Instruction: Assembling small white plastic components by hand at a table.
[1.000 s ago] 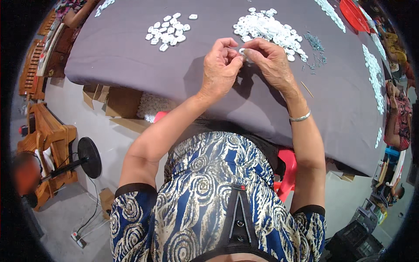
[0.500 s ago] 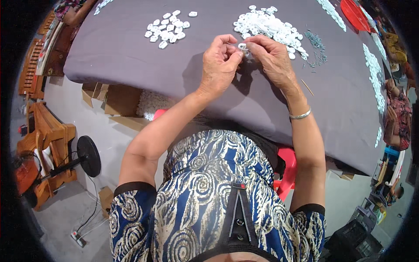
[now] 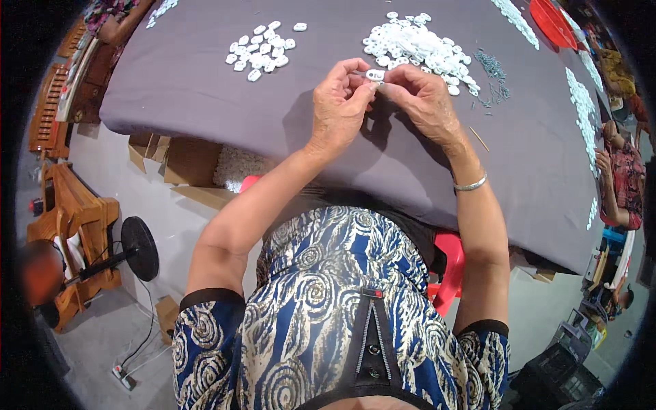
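Between my fingertips, above the grey tablecloth, is a small white oval plastic piece point(image 3: 374, 75) with openings in its face. My left hand point(image 3: 342, 102) pinches it from the left, and my right hand point(image 3: 424, 99) grips its right end. Just beyond my hands spreads a large pile of similar white pieces point(image 3: 417, 42). To its right lie many small dark grey-green screw-like bits point(image 3: 492, 72). A smaller group of white pieces point(image 3: 260, 49) rests farther left on the cloth. Whether one of the small bits sits in the held piece is too small to tell.
A thin wooden stick point(image 3: 480, 139) lies right of my right forearm on the tablecloth point(image 3: 205, 89). A red basin point(image 3: 552, 26) and strips of white pieces point(image 3: 582, 116) line the far right. Other people sit at the table's sides. An open cardboard box point(image 3: 195, 160) stands below the left edge.
The held white piece has tilted so its face with openings shows more, and it sits slightly lower and left. Both hands keep their pinch. A person's arm at the right has shifted.
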Demonstrator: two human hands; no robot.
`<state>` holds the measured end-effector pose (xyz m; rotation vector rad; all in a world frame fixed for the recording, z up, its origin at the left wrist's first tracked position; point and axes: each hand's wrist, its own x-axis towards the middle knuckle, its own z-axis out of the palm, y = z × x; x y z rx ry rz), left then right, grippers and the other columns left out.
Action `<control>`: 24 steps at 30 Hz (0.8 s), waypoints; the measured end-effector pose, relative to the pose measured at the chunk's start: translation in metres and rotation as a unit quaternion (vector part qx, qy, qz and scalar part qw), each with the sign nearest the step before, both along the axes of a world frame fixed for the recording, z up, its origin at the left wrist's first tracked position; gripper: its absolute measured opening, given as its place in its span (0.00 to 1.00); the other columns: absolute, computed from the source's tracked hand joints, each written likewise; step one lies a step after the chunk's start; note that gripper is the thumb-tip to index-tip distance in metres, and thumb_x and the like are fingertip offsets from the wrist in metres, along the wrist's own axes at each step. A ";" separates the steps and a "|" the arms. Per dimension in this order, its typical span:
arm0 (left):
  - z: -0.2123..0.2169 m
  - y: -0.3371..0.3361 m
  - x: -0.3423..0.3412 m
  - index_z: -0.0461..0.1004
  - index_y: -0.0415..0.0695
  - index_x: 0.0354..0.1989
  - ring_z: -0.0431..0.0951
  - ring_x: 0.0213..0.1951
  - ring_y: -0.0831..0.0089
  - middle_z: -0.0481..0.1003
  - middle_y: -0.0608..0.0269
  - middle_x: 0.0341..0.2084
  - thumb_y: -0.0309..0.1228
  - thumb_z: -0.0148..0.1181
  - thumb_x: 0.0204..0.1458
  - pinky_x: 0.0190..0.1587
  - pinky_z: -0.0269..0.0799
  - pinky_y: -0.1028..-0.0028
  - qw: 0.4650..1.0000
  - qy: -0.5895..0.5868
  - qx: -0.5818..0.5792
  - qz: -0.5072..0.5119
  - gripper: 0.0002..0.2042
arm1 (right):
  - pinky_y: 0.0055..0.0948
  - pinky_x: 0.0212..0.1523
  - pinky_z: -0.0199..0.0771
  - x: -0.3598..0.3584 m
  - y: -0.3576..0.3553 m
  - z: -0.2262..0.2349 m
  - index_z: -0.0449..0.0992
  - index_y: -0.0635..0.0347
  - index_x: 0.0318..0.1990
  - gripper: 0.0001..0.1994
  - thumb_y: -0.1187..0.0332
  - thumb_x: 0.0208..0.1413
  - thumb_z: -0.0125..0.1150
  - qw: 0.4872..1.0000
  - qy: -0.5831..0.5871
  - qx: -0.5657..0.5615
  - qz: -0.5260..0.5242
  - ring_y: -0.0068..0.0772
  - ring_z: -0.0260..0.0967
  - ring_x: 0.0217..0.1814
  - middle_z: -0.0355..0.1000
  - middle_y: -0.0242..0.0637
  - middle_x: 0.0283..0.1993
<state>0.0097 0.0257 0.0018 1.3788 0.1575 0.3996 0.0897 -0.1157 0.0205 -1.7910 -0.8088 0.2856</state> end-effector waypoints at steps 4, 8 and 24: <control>0.001 -0.001 0.000 0.67 0.38 0.46 0.72 0.28 0.83 0.73 0.65 0.29 0.20 0.53 0.53 0.29 0.70 0.83 1.000 -0.008 -0.014 -0.005 0.11 | 0.15 0.27 0.62 -0.003 0.002 -0.001 0.74 0.63 0.34 0.06 0.70 0.53 0.59 0.999 0.040 0.026 -0.004 0.12 0.61 0.27 0.70 0.25 0.27; 0.005 -0.003 -0.001 0.68 0.38 0.45 0.72 0.28 0.83 0.74 0.65 0.29 0.20 0.53 0.53 0.29 0.70 0.83 1.000 -0.001 -0.012 -0.008 0.11 | 0.12 0.23 0.54 -0.002 0.001 -0.001 0.73 0.61 0.34 0.05 0.69 0.55 0.59 0.995 0.095 0.038 -0.010 0.09 0.55 0.24 0.66 0.20 0.26; 0.006 -0.001 -0.001 0.70 0.37 0.44 0.73 0.29 0.83 0.74 0.65 0.31 0.21 0.54 0.53 0.30 0.72 0.82 1.000 -0.011 -0.010 -0.014 0.10 | 0.13 0.22 0.64 -0.005 0.004 0.008 0.75 0.63 0.34 0.06 0.69 0.54 0.59 0.981 0.181 0.066 -0.010 0.12 0.63 0.22 0.70 0.25 0.26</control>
